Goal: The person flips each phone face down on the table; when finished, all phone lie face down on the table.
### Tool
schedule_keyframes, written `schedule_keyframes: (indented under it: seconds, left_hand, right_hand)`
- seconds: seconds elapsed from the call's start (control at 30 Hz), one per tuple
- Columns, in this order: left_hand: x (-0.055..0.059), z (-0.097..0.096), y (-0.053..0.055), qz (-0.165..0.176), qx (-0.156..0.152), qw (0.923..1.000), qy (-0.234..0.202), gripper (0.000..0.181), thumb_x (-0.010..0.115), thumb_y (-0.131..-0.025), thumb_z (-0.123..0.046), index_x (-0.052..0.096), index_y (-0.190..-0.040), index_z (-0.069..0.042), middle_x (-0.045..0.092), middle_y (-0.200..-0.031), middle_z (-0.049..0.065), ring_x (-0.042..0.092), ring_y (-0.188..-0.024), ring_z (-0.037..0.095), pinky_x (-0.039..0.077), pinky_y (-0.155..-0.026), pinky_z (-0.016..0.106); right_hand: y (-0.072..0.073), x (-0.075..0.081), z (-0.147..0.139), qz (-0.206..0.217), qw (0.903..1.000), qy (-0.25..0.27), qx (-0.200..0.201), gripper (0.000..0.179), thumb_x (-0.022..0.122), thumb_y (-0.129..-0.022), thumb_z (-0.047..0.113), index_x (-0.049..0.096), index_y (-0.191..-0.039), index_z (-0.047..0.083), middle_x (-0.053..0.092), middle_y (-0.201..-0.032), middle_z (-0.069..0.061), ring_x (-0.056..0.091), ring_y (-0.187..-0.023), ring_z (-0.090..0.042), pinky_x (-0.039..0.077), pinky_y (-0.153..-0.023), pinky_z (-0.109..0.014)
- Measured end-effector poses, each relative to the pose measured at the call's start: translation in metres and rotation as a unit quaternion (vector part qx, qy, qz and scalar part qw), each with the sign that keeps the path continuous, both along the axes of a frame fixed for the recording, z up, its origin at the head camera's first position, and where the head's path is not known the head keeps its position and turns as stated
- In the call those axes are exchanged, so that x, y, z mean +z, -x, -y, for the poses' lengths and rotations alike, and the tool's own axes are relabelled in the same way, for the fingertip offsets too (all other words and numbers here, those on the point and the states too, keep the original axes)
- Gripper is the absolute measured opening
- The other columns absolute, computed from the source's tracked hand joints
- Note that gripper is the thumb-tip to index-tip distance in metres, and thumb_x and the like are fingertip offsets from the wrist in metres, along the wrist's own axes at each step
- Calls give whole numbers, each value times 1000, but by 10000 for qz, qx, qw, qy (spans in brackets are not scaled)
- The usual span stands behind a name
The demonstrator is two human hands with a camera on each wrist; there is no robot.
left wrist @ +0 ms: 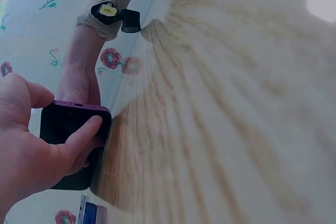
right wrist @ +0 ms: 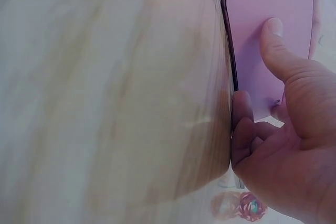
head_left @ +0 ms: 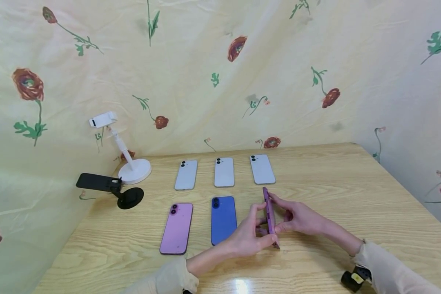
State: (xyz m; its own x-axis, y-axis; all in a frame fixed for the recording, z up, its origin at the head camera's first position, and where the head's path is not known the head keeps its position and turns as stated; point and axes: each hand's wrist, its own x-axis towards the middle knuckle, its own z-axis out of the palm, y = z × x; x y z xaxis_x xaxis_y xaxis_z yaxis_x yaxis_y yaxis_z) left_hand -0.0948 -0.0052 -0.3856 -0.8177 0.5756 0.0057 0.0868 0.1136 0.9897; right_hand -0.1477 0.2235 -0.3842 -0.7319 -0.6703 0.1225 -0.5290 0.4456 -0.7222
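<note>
Both hands hold a purple smartphone (head_left: 270,214) tipped up on its long edge over the table, right of the blue phone (head_left: 223,220). My left hand (head_left: 248,237) grips it from the screen side. In the left wrist view its black screen (left wrist: 58,132) faces that hand, thumb and fingers at its edges. From the back side my right hand (head_left: 303,216) holds it, and in the right wrist view the thumb lies across the pale purple back (right wrist: 252,14). A second purple phone (head_left: 176,230) lies back up left of the blue one.
Three white phones lie back up in a row behind: left (head_left: 186,174), middle (head_left: 224,172) and right (head_left: 262,169). At the table's left stand a white phone stand (head_left: 135,170) and a black phone stand (head_left: 95,182). Flowered cloth (head_left: 191,73) hangs behind the wooden table (head_left: 334,179).
</note>
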Motion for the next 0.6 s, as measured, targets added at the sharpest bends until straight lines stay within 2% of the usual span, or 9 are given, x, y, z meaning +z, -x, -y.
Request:
schedule_keyframes:
  seconds: [0.07,0.13,0.17,0.27,0.47,0.6]
  left_hand:
    - [0,0,0,-5,2,10000,-17,76,67,-94,-10,20,-154,-9,55,-138,21,65,-99,8,51,-83,23]
    - [0,1,-1,-35,-2,10000,-21,76,68,-94,-10,21,-154,-9,55,-138,22,64,-100,8,51,-84,23]
    - [0,1,-1,-46,-9,10000,-25,75,68,-95,-10,21,-154,-9,54,-139,22,64,-101,8,51,-84,23]
    - [-1,2,-1,-81,-31,10000,-39,75,67,-95,-11,21,-154,-8,54,-139,22,65,-103,8,51,-84,23]
    - [-3,4,0,-55,-115,9998,-136,73,66,-97,-10,20,-154,-7,56,-138,21,65,-102,9,52,-84,24]
    - [-3,5,-1,-22,-161,9997,-166,72,65,-97,-10,20,-154,-7,54,-139,21,65,-105,10,51,-85,24]
  right_hand:
    - [-1,1,0,16,10000,-2,19,100,82,-82,31,24,-156,-3,49,-78,-4,40,-59,-5,38,-53,-23]
    - [-2,1,0,-7,10000,-20,8,100,82,-82,31,24,-156,-3,47,-75,1,39,-58,-5,37,-52,-23]
    - [-2,1,0,4,10000,-33,-7,100,82,-82,31,24,-156,-3,41,-71,3,40,-58,-4,37,-52,-23]
    - [-2,0,0,-4,10000,-70,-41,100,82,-82,32,24,-156,-2,40,-69,5,40,-58,-4,38,-52,-23]
    - [-2,-1,0,45,9999,-102,-31,99,80,-84,34,23,-157,0,44,-73,1,41,-60,-5,39,-54,-24]
    - [-3,0,0,72,9999,-81,-17,98,81,-84,32,24,-157,0,43,-72,3,42,-59,-5,39,-53,-23]
